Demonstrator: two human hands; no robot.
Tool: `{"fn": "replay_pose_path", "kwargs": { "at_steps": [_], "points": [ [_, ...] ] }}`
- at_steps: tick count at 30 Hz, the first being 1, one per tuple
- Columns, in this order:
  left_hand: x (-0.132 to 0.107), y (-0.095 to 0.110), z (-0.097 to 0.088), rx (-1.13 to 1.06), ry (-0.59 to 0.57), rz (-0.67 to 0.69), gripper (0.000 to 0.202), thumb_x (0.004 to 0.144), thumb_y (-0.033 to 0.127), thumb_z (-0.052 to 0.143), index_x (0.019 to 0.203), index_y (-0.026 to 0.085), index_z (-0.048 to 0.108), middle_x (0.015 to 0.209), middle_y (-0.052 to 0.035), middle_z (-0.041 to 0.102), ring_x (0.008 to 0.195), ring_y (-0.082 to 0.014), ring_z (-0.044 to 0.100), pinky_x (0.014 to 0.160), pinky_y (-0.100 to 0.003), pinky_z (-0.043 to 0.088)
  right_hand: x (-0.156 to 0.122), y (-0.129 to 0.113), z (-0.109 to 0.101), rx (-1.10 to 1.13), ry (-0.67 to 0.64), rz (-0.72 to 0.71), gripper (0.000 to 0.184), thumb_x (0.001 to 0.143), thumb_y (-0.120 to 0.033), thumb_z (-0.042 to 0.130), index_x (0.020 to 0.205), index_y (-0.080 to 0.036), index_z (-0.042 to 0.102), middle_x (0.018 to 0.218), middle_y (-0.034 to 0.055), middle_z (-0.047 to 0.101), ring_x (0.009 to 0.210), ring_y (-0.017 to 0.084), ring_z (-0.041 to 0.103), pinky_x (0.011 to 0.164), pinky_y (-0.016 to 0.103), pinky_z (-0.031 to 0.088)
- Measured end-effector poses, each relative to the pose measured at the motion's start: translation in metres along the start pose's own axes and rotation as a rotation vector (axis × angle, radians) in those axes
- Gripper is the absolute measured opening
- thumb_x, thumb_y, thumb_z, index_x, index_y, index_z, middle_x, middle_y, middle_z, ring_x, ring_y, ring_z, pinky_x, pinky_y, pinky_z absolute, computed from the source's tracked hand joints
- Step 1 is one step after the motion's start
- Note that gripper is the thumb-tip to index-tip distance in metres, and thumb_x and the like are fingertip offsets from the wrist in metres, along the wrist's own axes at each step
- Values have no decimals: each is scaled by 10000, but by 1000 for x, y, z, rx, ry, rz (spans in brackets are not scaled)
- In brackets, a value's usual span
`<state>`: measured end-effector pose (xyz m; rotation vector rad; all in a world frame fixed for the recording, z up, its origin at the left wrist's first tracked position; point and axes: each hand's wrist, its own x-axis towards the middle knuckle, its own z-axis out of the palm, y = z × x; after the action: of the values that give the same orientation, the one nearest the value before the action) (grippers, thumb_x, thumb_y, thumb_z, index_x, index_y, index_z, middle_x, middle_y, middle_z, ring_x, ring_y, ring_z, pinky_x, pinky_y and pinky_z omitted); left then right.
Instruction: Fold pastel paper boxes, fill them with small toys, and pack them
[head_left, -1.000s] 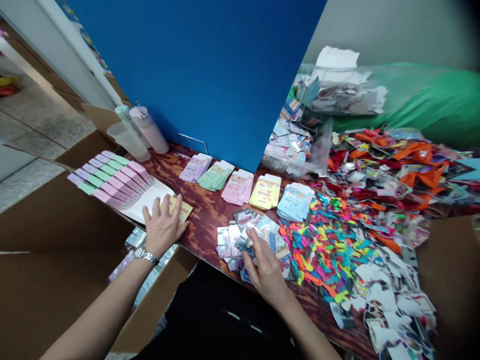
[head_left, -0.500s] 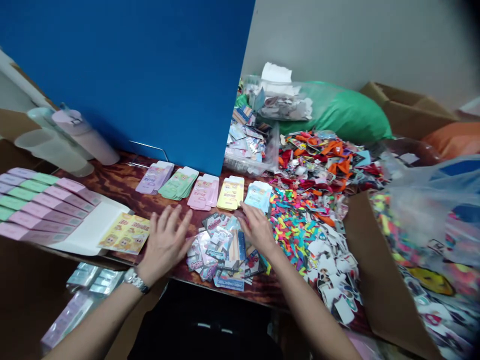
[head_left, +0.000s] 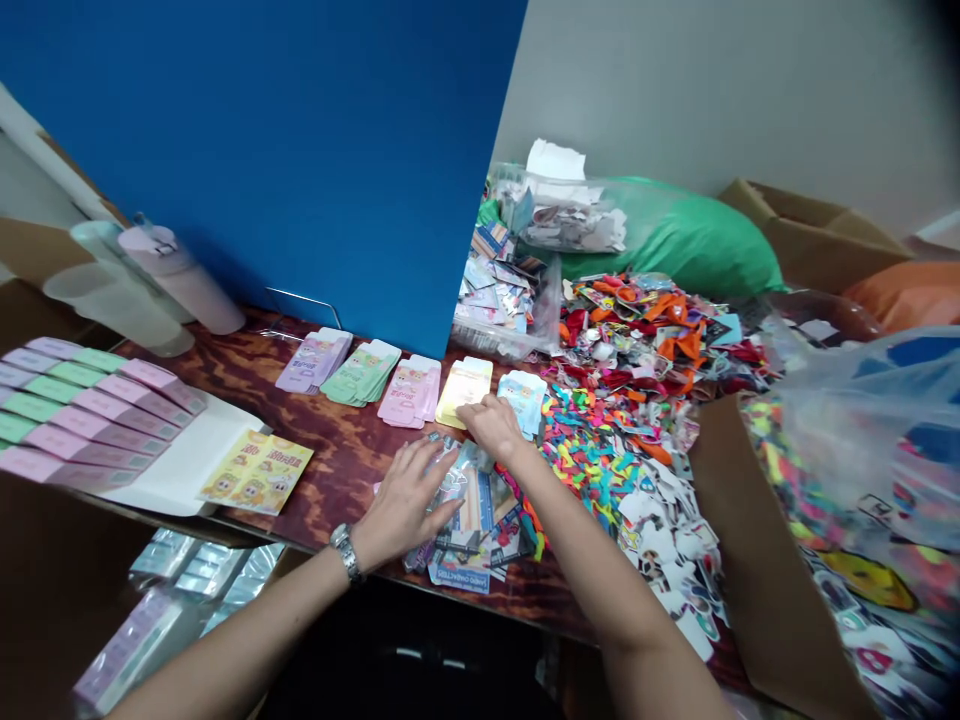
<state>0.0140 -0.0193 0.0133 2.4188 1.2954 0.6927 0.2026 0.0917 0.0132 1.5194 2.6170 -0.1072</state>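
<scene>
My left hand (head_left: 405, 502) lies palm down on the near edge of a heap of shiny foil packets and printed cards (head_left: 472, 515), its fingers spread. My right hand (head_left: 495, 425) rests at the far side of that heap, touching the lower edge of a yellow card stack (head_left: 463, 392). A pale blue card stack (head_left: 523, 403) sits just to its right. Whether the right fingers hold anything is hidden. Farther left are pink (head_left: 409, 392), green (head_left: 361, 372) and lilac (head_left: 315, 360) card stacks. Two yellow printed cards (head_left: 256, 472) lie on a white sheet (head_left: 199, 460).
The wood-grain table (head_left: 352, 450) stands against a blue panel (head_left: 262, 160). Rows of pink and green packs (head_left: 90, 410) fill the left, with plastic bottles (head_left: 180, 280) behind them. Colourful scraps (head_left: 600, 440) cover the right. A cardboard box (head_left: 757, 540) and plastic bag (head_left: 862, 440) stand beyond.
Both hands have moved onto the heap of packets. The left slid right from the bare table, and the right moved farther up toward the yellow stack. The heap looks pushed together.
</scene>
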Motion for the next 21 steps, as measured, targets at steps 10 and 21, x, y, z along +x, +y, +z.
{"fn": "replay_pose_path", "kwargs": {
  "at_steps": [10,21],
  "points": [
    [42,-16,-22,-1129,189,-711,641,804,487,656,1337,191,460,1369,-152,529,1192,-243,580,916,-355,513,-39,-25,-17,122,479,-194,307,963,-146,436,1209,-180,617,1328,131,600,1175,237,599,1040,412,477],
    [49,6,-17,-1041,202,-682,626,579,409,846,1057,144,540,958,-57,673,847,-181,655,744,-279,512,-100,-61,-3,218,708,-640,265,907,-116,553,1137,-210,647,1168,89,683,1087,195,643,964,373,554]
  ]
}}
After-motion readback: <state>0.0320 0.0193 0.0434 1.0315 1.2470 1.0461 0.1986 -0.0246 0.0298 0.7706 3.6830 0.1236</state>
